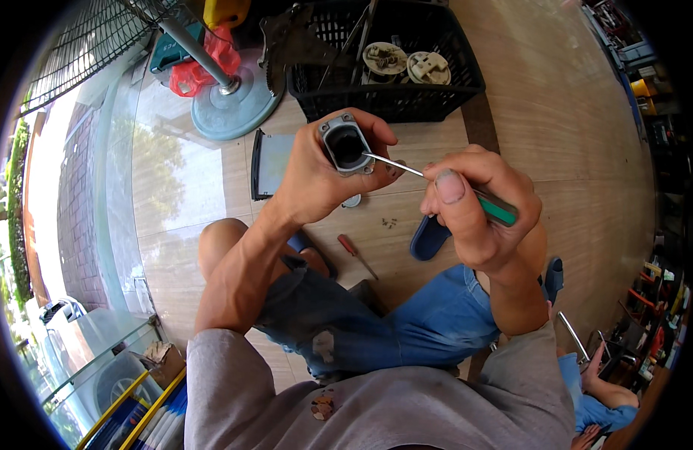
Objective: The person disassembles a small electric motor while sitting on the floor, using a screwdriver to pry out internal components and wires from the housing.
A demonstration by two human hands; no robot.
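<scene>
My left hand [316,171] is wrapped round a small grey metal housing [348,144], squarish with a flanged rim and a dark hollow inside. Its opening faces up toward me. In my right hand [478,202] is a screwdriver [397,164] with a green and black handle, gripped with the thumb on top. The thin shaft slants left, and its tip meets the inner right edge of the opening. Whether the tip presses on anything inside is too dark to make out. Both hands are held above the floor, over my knees.
A red-handled screwdriver [357,256] and several small screws [389,223] lie on the tiled floor [586,150]. Ahead stands a black crate [384,106] of parts, beside a round fan base [238,116]. Another person's leg [616,388] and a tool rack [654,300] are at right.
</scene>
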